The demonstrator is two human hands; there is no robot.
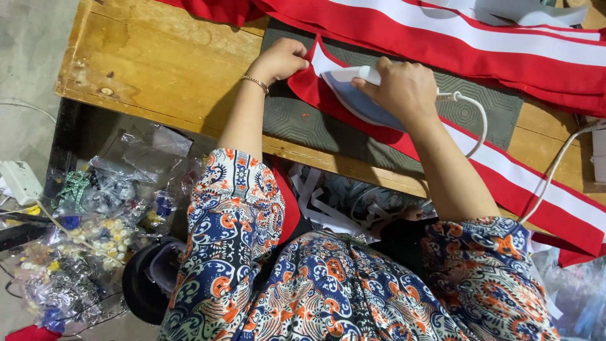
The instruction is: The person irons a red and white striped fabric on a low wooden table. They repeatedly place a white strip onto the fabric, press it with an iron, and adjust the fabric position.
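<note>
Right hand (404, 85): closed around the handle of the white-and-blue electric iron (353, 95).
Left hand (281, 60): fingers curled, pinning the pointed end of the red-and-white striped fabric strip (505, 167).
Surface: grey patterned pressing mat (303, 120) on wooden table (145, 63).
Technique: probably best to keep fingertips ahead of the soleplate, cloth taut.

A worn, light-brown wooden tabletop (158, 57) spans the upper view, with a grey patterned mat (303, 123) lying along its near edge. Left of it runs a bare grey concrete floor (28, 63), where clear plastic bags of beads and trinkets (95, 215) sit heaped below the tabletop's left corner.
</note>
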